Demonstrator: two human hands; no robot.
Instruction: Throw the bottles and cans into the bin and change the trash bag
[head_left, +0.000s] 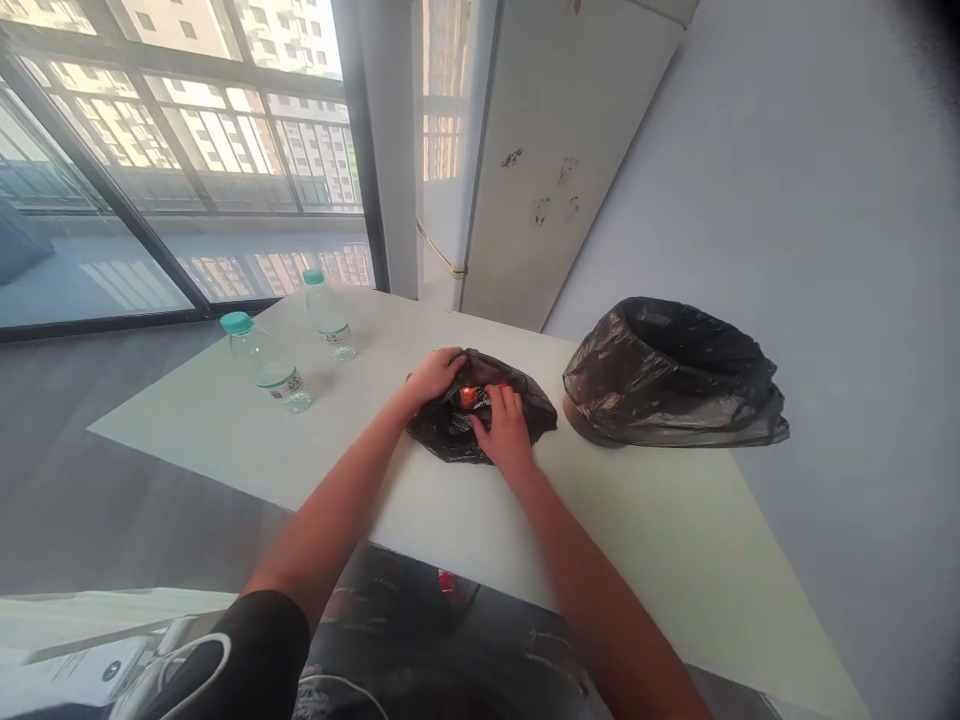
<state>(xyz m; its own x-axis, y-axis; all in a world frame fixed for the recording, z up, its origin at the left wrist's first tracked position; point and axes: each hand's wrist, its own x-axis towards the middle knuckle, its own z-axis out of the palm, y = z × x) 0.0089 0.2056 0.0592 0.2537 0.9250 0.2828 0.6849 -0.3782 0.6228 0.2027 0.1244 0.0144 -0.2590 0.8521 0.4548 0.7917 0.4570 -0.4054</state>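
A small black plastic bag (450,432) lies on the white table (660,540). My left hand (433,374) grips the bag's far left rim. Inside the bag's mouth my right hand (504,428) rests with its fingers on a red and orange packet (469,397). The packet is mostly hidden by the bag and my fingers. Both forearms reach in from the near edge of the table.
A larger black bag (667,375), open at the top, sits to the right against the grey wall. Two clear water bottles with teal caps (264,362) (328,315) stand at the left. A white cabinet (555,150) and big windows are behind the table.
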